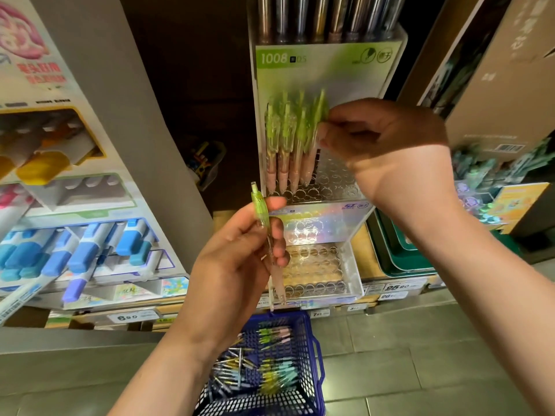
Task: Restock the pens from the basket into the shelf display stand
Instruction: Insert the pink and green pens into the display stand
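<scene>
At the far left a shelf display holds big blue pens (75, 253), well apart from my work. My left hand (237, 256) grips one pen (268, 244) upright, thumb and fingers curled round its clear middle; its green clicker end sticks up above my thumb and its pink tip points down past my fingers. Below that, on the floor, the blue basket (316, 355) holds the loose pens (264, 364) in mixed colours. Just right of my held pen stands the clear stand (357, 262), with a row of pens (288, 145) (green tops, pink tips) set in its upper holes. My right hand (387, 151) reaches the row's right end, fingers curled at the green tops; through the blur I cannot tell whether they pinch one.
</scene>
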A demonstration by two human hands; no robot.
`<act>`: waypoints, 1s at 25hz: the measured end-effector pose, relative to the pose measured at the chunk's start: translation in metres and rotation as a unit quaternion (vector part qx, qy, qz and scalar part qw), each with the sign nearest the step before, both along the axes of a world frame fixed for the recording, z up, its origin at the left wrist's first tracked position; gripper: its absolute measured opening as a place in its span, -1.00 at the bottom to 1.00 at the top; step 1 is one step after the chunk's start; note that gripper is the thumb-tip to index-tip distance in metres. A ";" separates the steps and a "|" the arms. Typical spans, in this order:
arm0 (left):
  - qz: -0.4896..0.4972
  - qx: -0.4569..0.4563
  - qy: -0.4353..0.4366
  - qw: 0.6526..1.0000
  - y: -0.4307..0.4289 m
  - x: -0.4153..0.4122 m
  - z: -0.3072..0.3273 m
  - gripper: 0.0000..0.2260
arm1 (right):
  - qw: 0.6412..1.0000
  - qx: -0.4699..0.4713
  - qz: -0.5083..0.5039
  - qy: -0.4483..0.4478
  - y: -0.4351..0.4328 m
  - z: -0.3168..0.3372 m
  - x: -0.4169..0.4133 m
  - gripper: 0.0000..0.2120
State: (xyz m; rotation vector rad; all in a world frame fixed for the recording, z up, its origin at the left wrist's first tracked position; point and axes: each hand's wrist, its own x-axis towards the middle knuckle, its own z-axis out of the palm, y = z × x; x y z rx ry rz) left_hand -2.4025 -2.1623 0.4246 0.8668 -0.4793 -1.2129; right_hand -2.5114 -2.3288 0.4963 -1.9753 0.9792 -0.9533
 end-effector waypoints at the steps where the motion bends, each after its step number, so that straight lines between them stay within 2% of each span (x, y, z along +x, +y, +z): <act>1: 0.002 -0.002 -0.004 1.000 0.001 0.001 0.000 -0.64 | 1.000 -0.008 -0.006 0.029 0.001 -0.002 0.001 -0.94; 5: 0.007 -0.008 -0.076 0.997 0.006 0.000 -0.001 -0.73 | 0.995 -0.018 -0.028 0.097 0.004 -0.008 0.002 -0.98; 10: 0.039 0.023 -0.095 0.994 0.006 -0.001 0.000 -0.68 | 0.982 -0.027 -0.015 0.188 0.013 -0.006 -0.009 -0.88; 13: 0.046 0.023 -0.135 0.990 0.004 -0.002 0.003 -0.69 | 0.977 0.105 0.133 0.132 0.036 -0.005 -0.017 -0.74; 15: 0.050 0.025 -0.149 0.987 0.003 -0.003 0.004 -0.68 | 0.959 0.154 0.226 0.080 0.046 -0.007 -0.018 -0.78; 16: 0.049 0.025 -0.147 0.988 0.003 -0.003 0.005 -0.68 | 0.955 0.162 0.240 0.059 0.048 -0.007 -0.017 -0.82; 17: 0.046 0.025 -0.145 0.988 0.003 -0.002 0.005 -0.70 | 0.956 0.175 0.232 0.039 0.048 -0.008 -0.016 -0.84; 20: 0.034 0.033 -0.160 0.986 0.003 0.000 0.005 -0.77 | 0.973 0.195 0.121 -0.028 0.039 -0.004 -0.010 -0.66; 23: 0.037 0.043 -0.155 0.986 0.007 0.004 0.002 -0.83 | 0.972 0.163 0.055 -0.159 0.024 0.015 -0.003 -0.81; 25: 0.047 0.056 -0.150 0.986 0.012 0.006 -0.002 -0.81 | 0.979 0.097 0.042 -0.174 0.016 0.027 -0.001 -0.88</act>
